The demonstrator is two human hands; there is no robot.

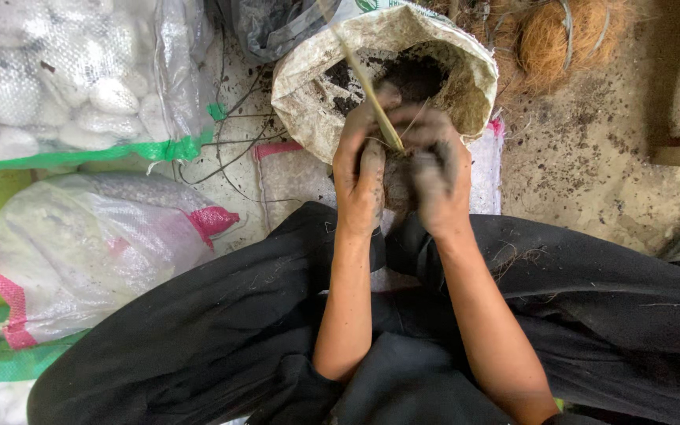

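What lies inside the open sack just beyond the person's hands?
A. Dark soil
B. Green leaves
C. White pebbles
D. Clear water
A: the rolled-down sack holds dark soil, seen past both soiled hands, left hand and right hand, which cup a dark clump with a thin pale stem rising from it.

We see soft, even daylight with no hard shadows. The white sack of pebbles (64, 79) at top left is a little overexposed. The black trousers (198, 330) lose detail. Edges look slightly stretched, and focus is sharp in the centre.
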